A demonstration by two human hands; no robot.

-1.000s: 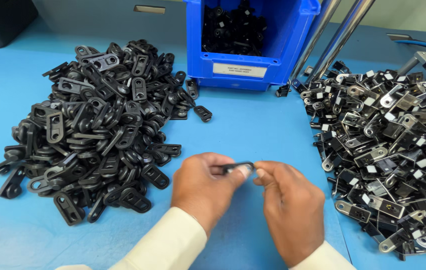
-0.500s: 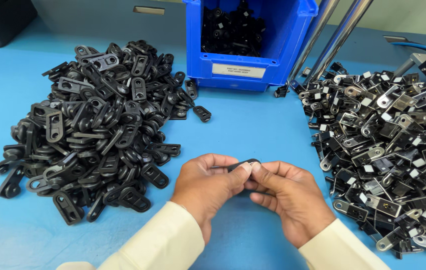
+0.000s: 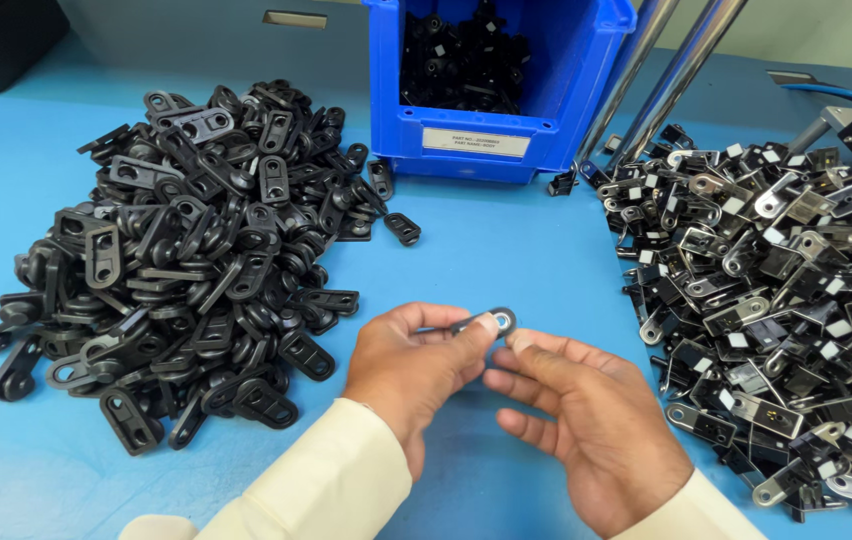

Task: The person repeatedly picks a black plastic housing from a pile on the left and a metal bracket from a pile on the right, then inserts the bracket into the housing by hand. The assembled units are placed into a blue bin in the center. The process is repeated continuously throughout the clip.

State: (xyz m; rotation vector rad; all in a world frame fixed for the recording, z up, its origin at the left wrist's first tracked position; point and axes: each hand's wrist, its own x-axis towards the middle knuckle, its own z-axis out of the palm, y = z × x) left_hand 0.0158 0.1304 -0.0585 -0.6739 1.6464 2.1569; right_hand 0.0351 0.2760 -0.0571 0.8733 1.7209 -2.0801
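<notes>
A heap of flat black plastic brackets (image 3: 186, 250) lies at the left on the blue table (image 3: 506, 250). The left hand (image 3: 416, 365) pinches a small black bracket with a ring end (image 3: 491, 322) between thumb and fingertips. The right hand (image 3: 586, 425), half open, touches it just beneath. A pile of black-and-silver metal brackets (image 3: 786, 300) lies right.

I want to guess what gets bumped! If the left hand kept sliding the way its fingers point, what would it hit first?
The left hand points up and right, so it would probably meet the right hand's fingertips first, beside the small black part it holds. Beyond that is bare blue table; depth is unclear.
</notes>
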